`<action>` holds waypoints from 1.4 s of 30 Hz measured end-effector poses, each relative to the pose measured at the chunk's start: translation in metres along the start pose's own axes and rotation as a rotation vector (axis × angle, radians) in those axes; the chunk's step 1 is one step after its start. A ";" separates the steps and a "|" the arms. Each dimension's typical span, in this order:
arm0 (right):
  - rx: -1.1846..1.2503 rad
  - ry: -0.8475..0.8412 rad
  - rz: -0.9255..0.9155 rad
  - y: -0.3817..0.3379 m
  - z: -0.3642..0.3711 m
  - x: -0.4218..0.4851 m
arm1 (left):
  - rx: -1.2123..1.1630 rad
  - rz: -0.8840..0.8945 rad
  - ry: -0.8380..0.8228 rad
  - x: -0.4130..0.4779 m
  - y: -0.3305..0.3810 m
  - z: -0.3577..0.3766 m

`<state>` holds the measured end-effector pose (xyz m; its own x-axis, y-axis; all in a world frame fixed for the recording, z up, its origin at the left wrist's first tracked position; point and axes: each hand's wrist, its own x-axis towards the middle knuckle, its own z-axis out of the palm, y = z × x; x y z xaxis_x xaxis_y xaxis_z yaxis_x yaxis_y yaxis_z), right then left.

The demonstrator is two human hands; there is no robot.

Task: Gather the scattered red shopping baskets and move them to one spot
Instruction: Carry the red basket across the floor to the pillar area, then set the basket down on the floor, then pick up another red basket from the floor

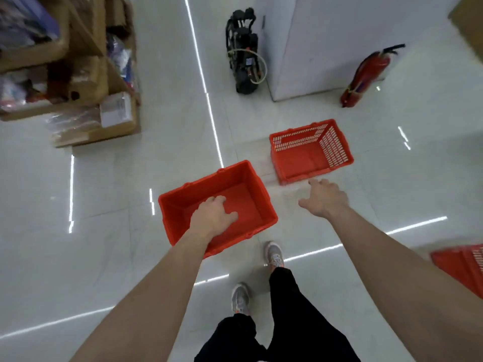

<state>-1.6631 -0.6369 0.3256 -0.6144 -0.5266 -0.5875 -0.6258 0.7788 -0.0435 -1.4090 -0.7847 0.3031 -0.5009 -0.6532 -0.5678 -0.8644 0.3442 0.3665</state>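
Observation:
My left hand (213, 216) grips the near rim of a red shopping basket (235, 184), carried above the floor, fingers curled inside it. A second red basket (311, 152) with slotted walls stands on the white floor ahead and to the right. My right hand (324, 198) hovers just short of its near edge, fingers apart and holding nothing. A third red basket (462, 265) shows partly at the right edge of the frame, behind my right forearm.
Cardboard boxes (78, 82) full of goods are stacked at the left. A black machine (244, 53) leans by a white pillar (339, 48) ahead. A red fire extinguisher (366, 77) stands right of the pillar. My feet (261, 278) are on glossy floor tiles.

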 end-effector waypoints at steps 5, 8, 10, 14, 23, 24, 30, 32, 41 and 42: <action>0.109 0.027 0.301 0.111 0.003 -0.098 | 0.257 0.280 -0.021 -0.027 0.109 -0.012; 0.228 0.052 0.473 0.182 0.007 -0.155 | 0.368 0.431 -0.082 -0.048 0.180 0.001; 0.310 0.091 0.573 0.227 0.011 -0.189 | 0.433 0.534 -0.118 -0.065 0.229 0.018; 0.434 0.188 0.760 0.311 0.026 -0.252 | 0.535 0.728 -0.165 -0.105 0.329 0.069; 0.782 0.242 1.028 0.504 0.093 -0.355 | 0.606 0.999 -0.296 -0.203 0.534 0.226; 0.810 0.249 1.044 0.526 0.100 -0.361 | 0.603 1.004 -0.304 -0.211 0.553 0.242; 0.909 0.231 1.099 0.636 0.127 -0.392 | 0.651 1.006 -0.322 -0.244 0.649 0.314; 0.936 0.230 1.112 0.670 0.131 -0.394 | 0.656 1.009 -0.333 -0.249 0.678 0.335; 1.020 0.132 1.166 0.812 0.156 -0.350 | 0.683 0.991 -0.398 -0.207 0.807 0.448; 1.026 0.122 1.174 0.831 0.158 -0.339 | 0.685 0.985 -0.406 -0.196 0.825 0.464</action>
<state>-1.8989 0.2429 0.3608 -0.5711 0.5354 -0.6222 0.7648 0.6225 -0.1663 -2.0440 -0.0598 0.3744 -0.8155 0.2892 -0.5014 0.0968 0.9222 0.3745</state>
